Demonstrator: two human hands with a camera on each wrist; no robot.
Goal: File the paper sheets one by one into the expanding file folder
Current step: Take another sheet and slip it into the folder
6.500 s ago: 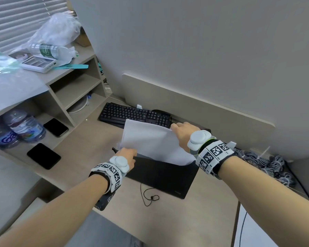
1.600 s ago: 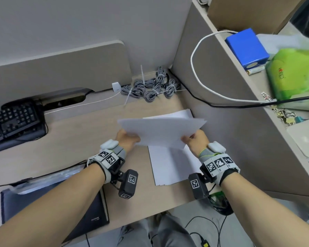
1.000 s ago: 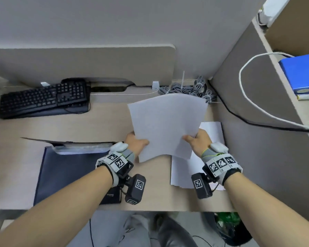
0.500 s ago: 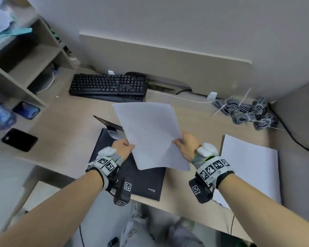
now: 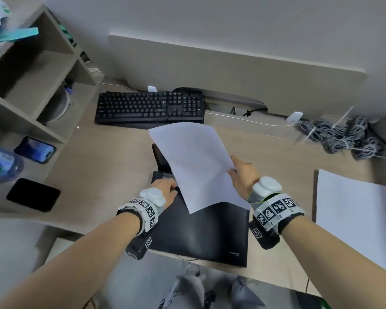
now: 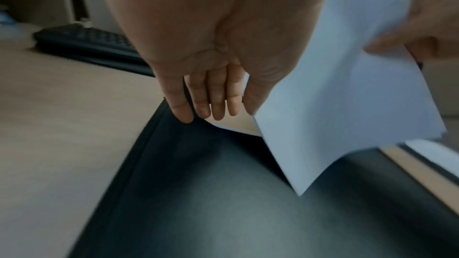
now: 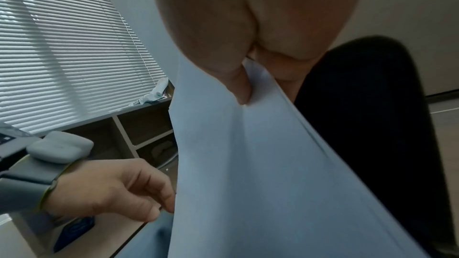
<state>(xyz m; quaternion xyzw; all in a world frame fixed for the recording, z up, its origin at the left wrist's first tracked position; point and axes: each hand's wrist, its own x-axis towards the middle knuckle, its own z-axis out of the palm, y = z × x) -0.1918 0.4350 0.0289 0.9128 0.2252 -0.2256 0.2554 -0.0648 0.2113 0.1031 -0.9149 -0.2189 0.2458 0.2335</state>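
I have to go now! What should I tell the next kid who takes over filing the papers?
Right hand: pinches one sheet at its edge, held over the folder.
Left hand: fingers straight, at the folder's left edge, touching the sheet's edge.
Folder lies on the desk; the stack is to its right.
Done: sheet picked up and brought over.
Left: slide it in, then file the stack one by one.

right grip (image 5: 243,175) pinched shut; left grip (image 5: 165,190) fingers extended, relaxed.

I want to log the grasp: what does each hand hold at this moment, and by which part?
The right hand pinches the paper sheet at its right edge. The left hand holds nothing; its straight fingers reach toward the folder.
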